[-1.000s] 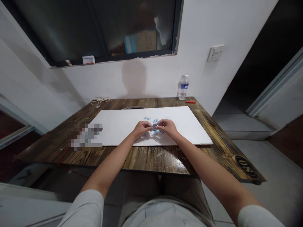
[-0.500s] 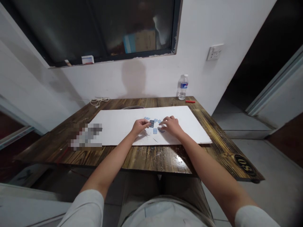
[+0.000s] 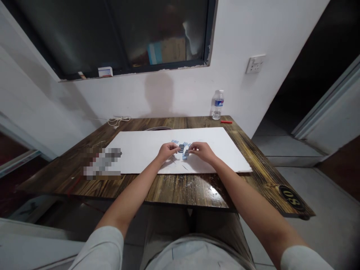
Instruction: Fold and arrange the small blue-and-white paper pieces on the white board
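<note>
Left hand (image 3: pixel 168 150), right hand (image 3: pixel 200 150) — pinching pieces (image 3: pixel 181 148), facing.

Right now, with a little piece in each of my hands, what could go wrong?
The left hand pinches its small dark piece only by the fingertips, so it might slip. The right hand grips its own piece close by, so the two could knock together. Loose blue-edged pieces lie on the white board around the hands and might get nudged.
</note>
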`<state>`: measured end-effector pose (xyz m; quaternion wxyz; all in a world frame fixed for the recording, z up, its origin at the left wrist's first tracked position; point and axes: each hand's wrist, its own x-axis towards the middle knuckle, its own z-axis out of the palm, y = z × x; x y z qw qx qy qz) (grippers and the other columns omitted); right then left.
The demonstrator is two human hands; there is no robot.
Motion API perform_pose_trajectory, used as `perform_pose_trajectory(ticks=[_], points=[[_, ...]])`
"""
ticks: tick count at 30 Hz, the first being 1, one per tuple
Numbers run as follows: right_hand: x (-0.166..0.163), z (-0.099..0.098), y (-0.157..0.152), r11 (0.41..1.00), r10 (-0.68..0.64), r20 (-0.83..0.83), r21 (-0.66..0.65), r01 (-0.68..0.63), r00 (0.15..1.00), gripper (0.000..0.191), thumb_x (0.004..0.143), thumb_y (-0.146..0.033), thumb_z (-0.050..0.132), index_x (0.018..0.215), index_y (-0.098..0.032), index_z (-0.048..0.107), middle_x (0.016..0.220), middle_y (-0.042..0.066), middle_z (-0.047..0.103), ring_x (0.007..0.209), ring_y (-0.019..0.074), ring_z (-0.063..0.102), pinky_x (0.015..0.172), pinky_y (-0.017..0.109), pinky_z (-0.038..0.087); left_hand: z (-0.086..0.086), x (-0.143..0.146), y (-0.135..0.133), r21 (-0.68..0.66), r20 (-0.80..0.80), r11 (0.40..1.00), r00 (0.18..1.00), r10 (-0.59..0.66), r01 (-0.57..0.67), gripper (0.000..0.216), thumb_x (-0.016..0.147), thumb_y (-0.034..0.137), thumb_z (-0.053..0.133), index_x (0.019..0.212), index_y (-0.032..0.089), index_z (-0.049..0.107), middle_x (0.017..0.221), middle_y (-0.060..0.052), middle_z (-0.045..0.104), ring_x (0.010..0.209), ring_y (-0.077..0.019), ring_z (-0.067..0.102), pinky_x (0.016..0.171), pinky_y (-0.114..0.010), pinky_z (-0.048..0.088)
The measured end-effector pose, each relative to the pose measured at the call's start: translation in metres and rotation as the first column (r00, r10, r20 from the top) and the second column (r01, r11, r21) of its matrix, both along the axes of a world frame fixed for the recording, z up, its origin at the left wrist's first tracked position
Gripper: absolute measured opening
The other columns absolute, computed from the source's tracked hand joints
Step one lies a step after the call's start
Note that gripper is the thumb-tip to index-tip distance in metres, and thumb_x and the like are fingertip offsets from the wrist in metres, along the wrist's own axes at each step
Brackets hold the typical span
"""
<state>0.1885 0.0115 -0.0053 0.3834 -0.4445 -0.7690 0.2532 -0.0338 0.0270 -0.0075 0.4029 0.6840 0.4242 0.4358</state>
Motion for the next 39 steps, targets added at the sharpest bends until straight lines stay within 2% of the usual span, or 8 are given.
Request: perform_pose_trajectory(ticks=[4, 15, 17, 20, 23, 26, 32, 39], points=[[-0.008, -0.003, -0.002, 1.0, -0.007, -0.173, 0.013, 0.01, 0.985, 0.019, 0.075, -0.041, 0.072, 0.075, -0.022, 0.071, 0.073, 0.001, 0.071, 0.067, 0.0163, 0.059, 0.065, 0.028, 0.044, 0.002, 0.001, -0.005, -0.009, -0.05, 0.999, 0.998, -0.048, 0.047, 0.041, 0.062, 0.052, 0.079, 0.068, 0.013, 0.068, 0.063, -0.003, 0.065, 0.058, -0.0127, 0.055, 0.056, -0.024, 0.041], [-0.019, -0.018, -0.002, 0.998, -0.007, -0.305, 0.053, 0.025, 0.952, 0.031, 0.077, -0.048, 0.07, 0.09, -0.021, 0.065, 0.073, 0.001, 0.069, 0.069, 0.0163, 0.062, 0.07, 0.03, 0.046, 0.005, 0.002, -0.01, 0.003, -0.085, 0.991, 0.987, -0.136, 0.137, 0.039, 0.064, 0.05, 0.079, 0.069, 0.012, 0.07, 0.067, -0.005, 0.067, 0.062, -0.0137, 0.057, 0.059, -0.025, 0.042], [-0.018, -0.018, -0.002, 0.999, -0.036, -0.241, 0.027, 0.044, 0.97, 0.032, 0.079, -0.047, 0.069, 0.098, -0.021, 0.064, 0.076, 0.002, 0.07, 0.072, 0.0173, 0.062, 0.072, 0.031, 0.046, 0.004, 0.002, -0.008, 0.023, -0.069, 0.996, 0.994, -0.09, 0.091, 0.039, 0.066, 0.051, 0.078, 0.071, 0.013, 0.069, 0.067, -0.005, 0.067, 0.062, -0.0138, 0.057, 0.06, -0.025, 0.042], [-0.016, -0.018, -0.005, 0.99, -0.094, 0.064, 0.107, 0.087, 0.993, 0.032, 0.079, -0.043, 0.072, 0.103, -0.022, 0.067, 0.093, 0.007, 0.071, 0.09, 0.0234, 0.059, 0.08, 0.036, 0.044, 0.001, 0.001, -0.003, 0.032, -0.01, 0.999, 1.0, 0.003, -0.003, 0.041, 0.063, 0.052, 0.078, 0.072, 0.013, 0.068, 0.068, -0.004, 0.067, 0.063, -0.0141, 0.057, 0.06, -0.025, 0.043], [-0.017, -0.017, -0.011, 0.979, -0.137, 0.365, 0.19, 0.07, 0.921, 0.027, 0.077, -0.041, 0.075, 0.098, -0.024, 0.073, 0.11, 0.011, 0.067, 0.107, 0.0311, 0.05, 0.086, 0.041, 0.039, -0.002, 0.0, 0.002, 0.007, 0.056, 0.997, 0.995, 0.081, -0.081, 0.044, 0.059, 0.054, 0.079, 0.072, 0.014, 0.067, 0.068, -0.003, 0.067, 0.062, -0.0143, 0.057, 0.059, -0.026, 0.044], [-0.019, -0.017, -0.013, 0.983, -0.137, 0.444, 0.169, 0.068, 0.885, 0.027, 0.078, -0.041, 0.075, 0.1, -0.025, 0.074, 0.112, 0.011, 0.065, 0.109, 0.0325, 0.047, 0.086, 0.042, 0.038, -0.003, 0.0, 0.004, 0.003, 0.069, 0.994, 0.992, 0.105, -0.106, 0.044, 0.058, 0.054, 0.08, 0.072, 0.015, 0.067, 0.067, -0.003, 0.066, 0.062, -0.0144, 0.057, 0.059, -0.026, 0.044], [-0.018, -0.016, -0.008, 0.988, -0.115, 0.271, 0.133, 0.081, 0.956, 0.006, 0.081, -0.027, 0.07, 0.086, -0.024, 0.073, 0.094, 0.006, 0.07, 0.095, 0.0254, 0.055, 0.082, 0.038, 0.038, -0.006, -0.001, 0.004, 0.037, 0.0, 0.996, 0.997, 0.079, -0.079, 0.038, 0.064, 0.051, 0.077, 0.072, 0.015, 0.067, 0.07, -0.003, 0.067, 0.065, -0.0151, 0.059, 0.062, -0.026, 0.045], [-0.014, -0.007, -0.006, 0.992, -0.105, -0.065, 0.068, 0.109, 0.992, 0.009, 0.081, -0.031, 0.069, 0.078, -0.023, 0.072, 0.078, 0.002, 0.071, 0.075, 0.0185, 0.06, 0.071, 0.03, 0.043, -0.002, -0.001, -0.001, 0.033, -0.115, 0.999, 0.993, 0.008, -0.004, 0.037, 0.066, 0.049, 0.077, 0.071, 0.014, 0.069, 0.068, -0.004, 0.067, 0.061, -0.0141, 0.057, 0.057, -0.024, 0.042]])
